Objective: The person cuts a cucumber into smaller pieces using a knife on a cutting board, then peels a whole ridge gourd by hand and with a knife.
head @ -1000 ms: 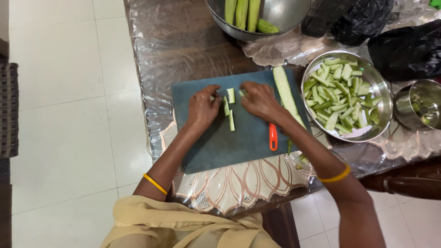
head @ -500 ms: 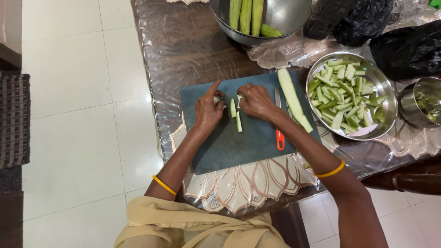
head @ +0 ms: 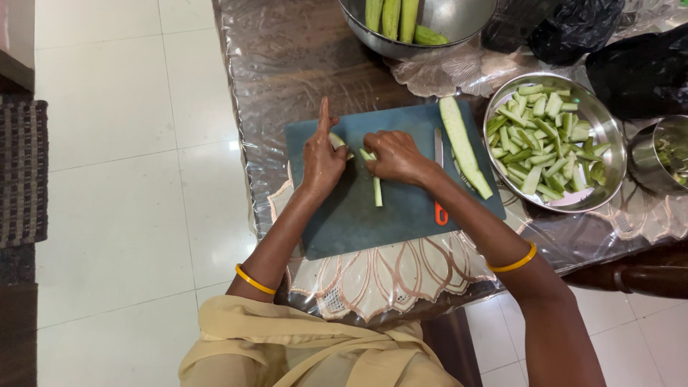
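Plastic-covered surface (head: 287, 64) carried our cutting board (head: 344, 222) at its near edge. Our left hand (head: 322, 159) and right hand (head: 393, 155) pinched gourd pieces (head: 375, 188) mid-board; the knife (head: 438, 175) lay just beside, risking a nick.

left hand (head: 322, 159) on gourd piece (head: 337, 140) | right hand (head: 393, 156) gathering gourd strips (head: 375, 185) | cutting board (head: 344, 222)

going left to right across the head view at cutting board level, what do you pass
left hand → cut gourd sticks → right hand → knife with an orange handle → long peeled gourd half → steel bowl of cut pieces → small steel pot
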